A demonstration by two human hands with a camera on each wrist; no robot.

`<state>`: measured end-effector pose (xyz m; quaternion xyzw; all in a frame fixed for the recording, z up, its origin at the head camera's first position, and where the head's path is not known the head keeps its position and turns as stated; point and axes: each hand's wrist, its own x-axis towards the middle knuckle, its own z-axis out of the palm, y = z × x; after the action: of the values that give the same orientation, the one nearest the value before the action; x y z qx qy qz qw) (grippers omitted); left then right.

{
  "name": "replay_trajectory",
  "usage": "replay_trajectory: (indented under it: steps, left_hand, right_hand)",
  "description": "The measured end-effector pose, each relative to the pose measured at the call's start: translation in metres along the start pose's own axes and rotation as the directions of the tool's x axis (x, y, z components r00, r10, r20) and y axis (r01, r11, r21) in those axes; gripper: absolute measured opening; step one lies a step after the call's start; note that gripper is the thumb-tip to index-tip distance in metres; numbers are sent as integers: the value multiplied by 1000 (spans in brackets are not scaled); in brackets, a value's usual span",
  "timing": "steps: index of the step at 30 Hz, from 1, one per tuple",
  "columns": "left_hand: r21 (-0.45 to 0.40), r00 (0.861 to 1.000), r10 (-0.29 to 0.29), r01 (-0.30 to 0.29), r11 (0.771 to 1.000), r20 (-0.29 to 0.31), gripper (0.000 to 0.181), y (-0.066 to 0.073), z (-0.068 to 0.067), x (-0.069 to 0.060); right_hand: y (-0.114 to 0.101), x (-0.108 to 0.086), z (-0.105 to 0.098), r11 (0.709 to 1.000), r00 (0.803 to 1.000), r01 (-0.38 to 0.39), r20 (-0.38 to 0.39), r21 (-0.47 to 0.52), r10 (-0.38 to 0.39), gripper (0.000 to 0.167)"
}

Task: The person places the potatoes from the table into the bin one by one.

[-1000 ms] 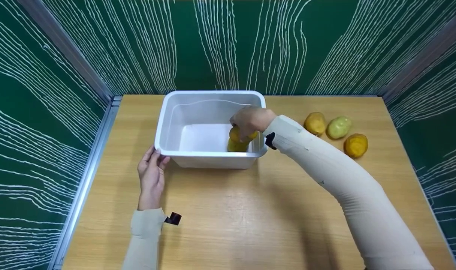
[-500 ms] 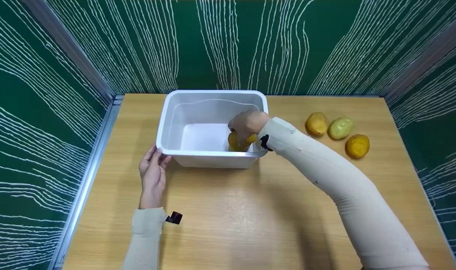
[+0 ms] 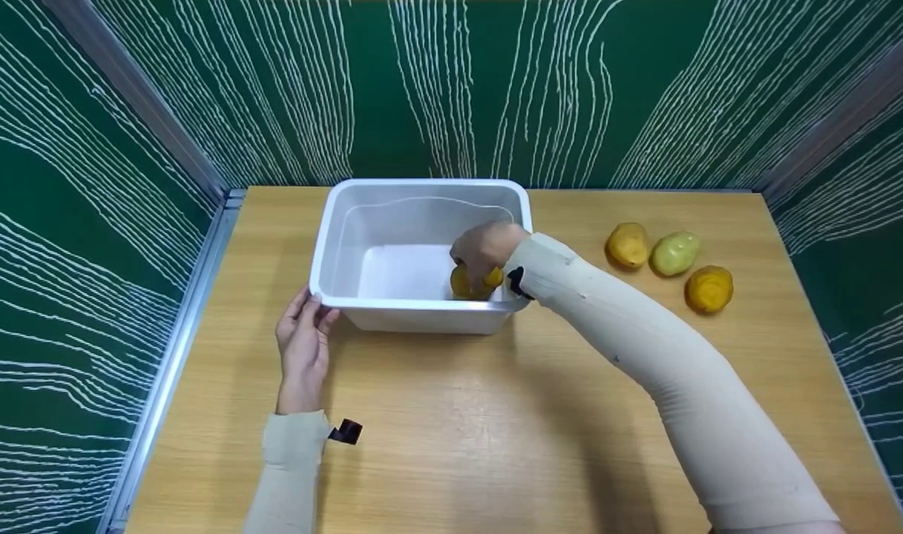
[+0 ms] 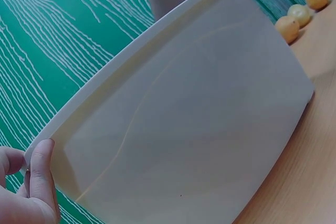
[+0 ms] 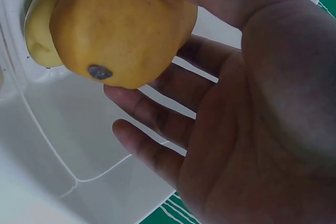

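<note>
A white plastic tub (image 3: 421, 303) stands at the back of the table. My left hand (image 3: 303, 348) grips its front left corner; in the left wrist view the thumb and fingers pinch the rim. My right hand (image 3: 488, 246) reaches into the tub's right end and holds a round yellow-orange fruit (image 3: 464, 285). From the right wrist view, this fruit has a dark scar at its end, and thumb and fingers lie around it. A paler yellow fruit (image 5: 39, 38) lies in the tub right beside it, partly hidden behind the held one.
To the right of the tub lie a yellow fruit (image 3: 628, 245), a green fruit (image 3: 675, 254) and an orange-yellow fruit (image 3: 709, 289) on the wooden table (image 3: 451, 437). Green walls with white lines (image 3: 488, 96) border the back and sides.
My right hand has lowered the yellow-orange fruit deeper into the tub, in front of the paler one, and the forearm has shifted slightly left. The left hand keeps its grip on the rim.
</note>
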<state>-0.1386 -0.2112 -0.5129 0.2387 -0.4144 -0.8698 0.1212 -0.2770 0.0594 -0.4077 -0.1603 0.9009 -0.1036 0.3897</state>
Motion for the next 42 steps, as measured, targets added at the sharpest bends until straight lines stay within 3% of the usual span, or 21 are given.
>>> replay_trajectory:
  steps: [8, 22, 31, 42]
  left_hand:
    - [-3, 1000, 9, -9, 1000, 8, 49, -2, -1, -1]
    - [-19, 1000, 24, -24, 1000, -3, 46, -3, 0, 0]
    - [-23, 1000, 7, -8, 1000, -3, 49, -2, 0, 1]
    - [-15, 1000, 15, -15, 1000, -3, 48, -2, 0, 2]
  right_hand:
    - [-3, 5, -1, 990, 997, 69, 38, -120, -65, 44]
    - [-12, 9, 1, 989, 994, 42, 106, -140, -27, 42]
    - [-13, 7, 3, 997, 996, 2, 84, -79, 5, 45]
    - [-14, 8, 4, 986, 997, 67, 39, -150, -62, 36]
